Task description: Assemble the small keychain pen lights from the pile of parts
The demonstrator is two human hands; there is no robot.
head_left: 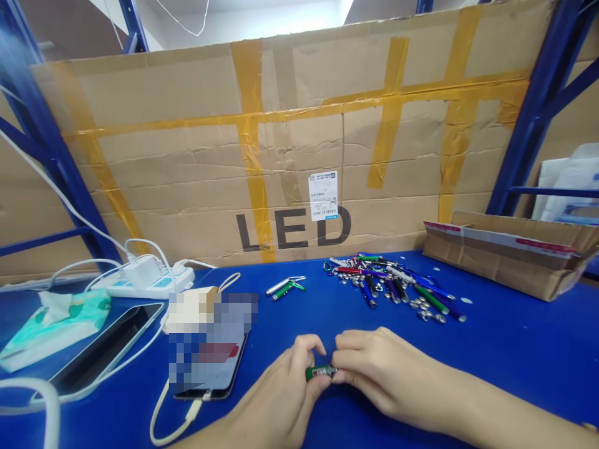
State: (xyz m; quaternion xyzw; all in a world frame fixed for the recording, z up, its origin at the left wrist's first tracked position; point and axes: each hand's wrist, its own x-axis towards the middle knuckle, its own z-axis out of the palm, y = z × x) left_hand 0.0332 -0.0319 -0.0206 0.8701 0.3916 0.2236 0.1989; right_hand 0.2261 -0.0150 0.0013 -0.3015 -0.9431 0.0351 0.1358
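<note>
Between the thumb and fingers of my left hand [292,377] is a small green keychain flashlight [318,372] with a silver end pointing right. My right hand [374,368] is closed in a pinch at that silver end; its fingertips hide what lies between them. Beyond my hands sits a pile of keychain flashlights [397,284] in blue, green, red, silver and black, mixed with small shiny metal pieces [425,310]. Apart from the pile, a silver flashlight [278,285] and a green one [282,291] lie side by side with their clips.
On the left of the blue table [276,337] are a partly blurred phone [229,368] on a cable, another phone [110,343], a tissue pack [60,324] and a power strip [161,284]. A cardboard sheet [196,181] stands behind, and an open cardboard box [496,259] at the right.
</note>
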